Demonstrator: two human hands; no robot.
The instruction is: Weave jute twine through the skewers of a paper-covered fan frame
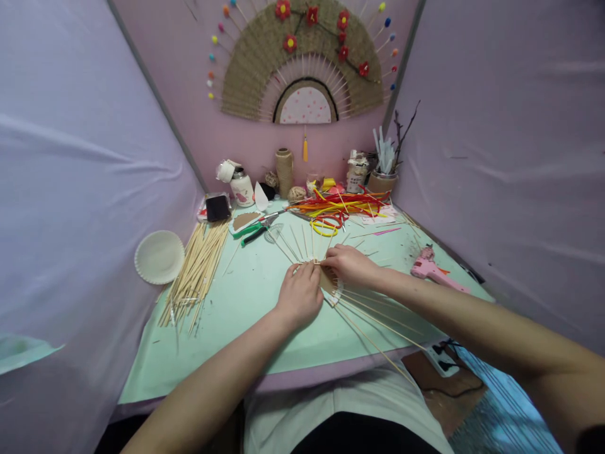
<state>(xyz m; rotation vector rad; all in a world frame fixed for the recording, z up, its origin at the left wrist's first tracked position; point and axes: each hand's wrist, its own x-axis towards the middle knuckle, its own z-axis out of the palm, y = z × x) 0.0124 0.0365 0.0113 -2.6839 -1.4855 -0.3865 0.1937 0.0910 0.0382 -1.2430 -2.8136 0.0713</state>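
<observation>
A half-round cardboard piece (329,282) lies on the table in front of me, with thin wooden sticks (378,315) fanning out from its curved edge. Some point away from me, others to the right and over the table's front edge. My left hand (301,293) is closed on the cardboard's left side, its fingers pressed down together. Close beside those fingertips, my right hand (352,265) pinches at the far edge, where sticks meet the cardboard. What lies between its fingertips is too small and covered to make out.
Loose sticks (196,268) lie in a pile at left, beside a white plate (159,257). Green-handled pliers (255,230), scissors (326,226) and coloured pipe cleaners (345,205) lie beyond my hands. A pink glue gun (432,266) rests at right. A decorated fan (302,57) hangs behind.
</observation>
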